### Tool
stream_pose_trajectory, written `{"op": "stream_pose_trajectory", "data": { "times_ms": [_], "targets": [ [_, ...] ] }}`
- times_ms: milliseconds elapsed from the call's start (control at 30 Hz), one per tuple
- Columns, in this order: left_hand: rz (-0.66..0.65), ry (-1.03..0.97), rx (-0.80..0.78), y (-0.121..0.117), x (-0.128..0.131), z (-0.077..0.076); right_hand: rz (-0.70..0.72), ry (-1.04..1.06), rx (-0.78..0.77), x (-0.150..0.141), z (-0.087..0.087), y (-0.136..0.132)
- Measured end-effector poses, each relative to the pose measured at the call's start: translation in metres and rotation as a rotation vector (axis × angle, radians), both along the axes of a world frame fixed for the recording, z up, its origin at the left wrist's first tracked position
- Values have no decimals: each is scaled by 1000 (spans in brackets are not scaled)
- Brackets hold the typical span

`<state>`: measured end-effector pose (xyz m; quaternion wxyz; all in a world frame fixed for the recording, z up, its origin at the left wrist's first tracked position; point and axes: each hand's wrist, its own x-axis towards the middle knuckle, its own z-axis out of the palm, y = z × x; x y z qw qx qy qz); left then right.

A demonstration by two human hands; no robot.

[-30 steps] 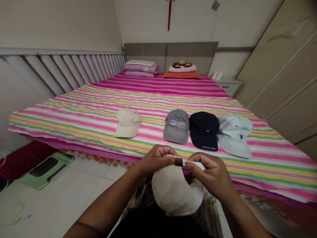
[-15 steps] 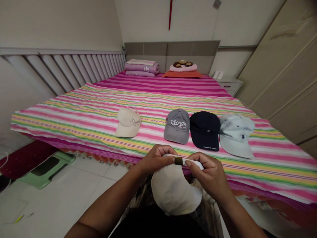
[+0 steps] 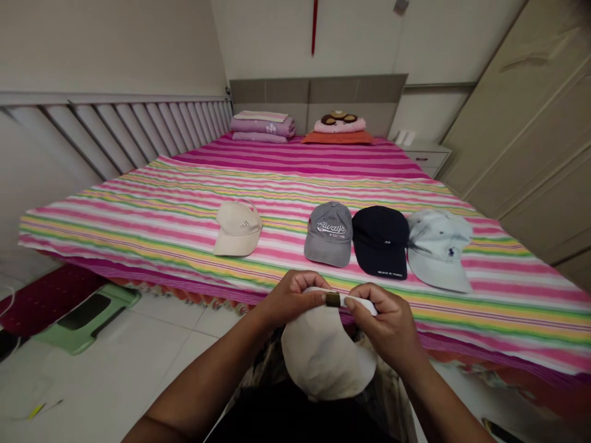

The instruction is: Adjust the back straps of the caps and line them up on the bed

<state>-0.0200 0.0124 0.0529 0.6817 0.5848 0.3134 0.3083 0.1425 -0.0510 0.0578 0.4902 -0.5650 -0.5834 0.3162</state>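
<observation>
Low in front of me I hold a white baseball cap, its back strap uppermost. A dark brass-coloured buckle sits on the strap between my two hands. My left hand is closed, thumb and fingers pinching the strap just left of the buckle. On the buckle's other side, my right hand pinches the strap's white end. Beyond my hands, a beige cap lies on the bed, apart from a row with a grey cap, a black cap and a pale blue cap.
The bed has a striped cover. Folded purple bedding and a pink cushion lie by the headboard. A green stool stands on the floor at left. A nightstand and a wardrobe are at right.
Both hands keep their pinch on the cap's strap; the right hand has shifted very slightly left. The caps on the bed stay put while the view sways a little.
</observation>
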Motion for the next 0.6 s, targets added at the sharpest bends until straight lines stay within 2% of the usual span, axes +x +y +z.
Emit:
{"op": "stream_pose_trajectory", "data": {
  "times_ms": [100, 300, 600],
  "targets": [
    [9, 37, 53, 0, -1, 0, 0, 0, -15, 0, 2, 0],
    [27, 97, 198, -1, -2, 0, 131, 275, -190, 1, 1, 0],
    [-4, 37, 115, 0, 0, 0, 126, 381, -216, -4, 1, -3]
  ]
}}
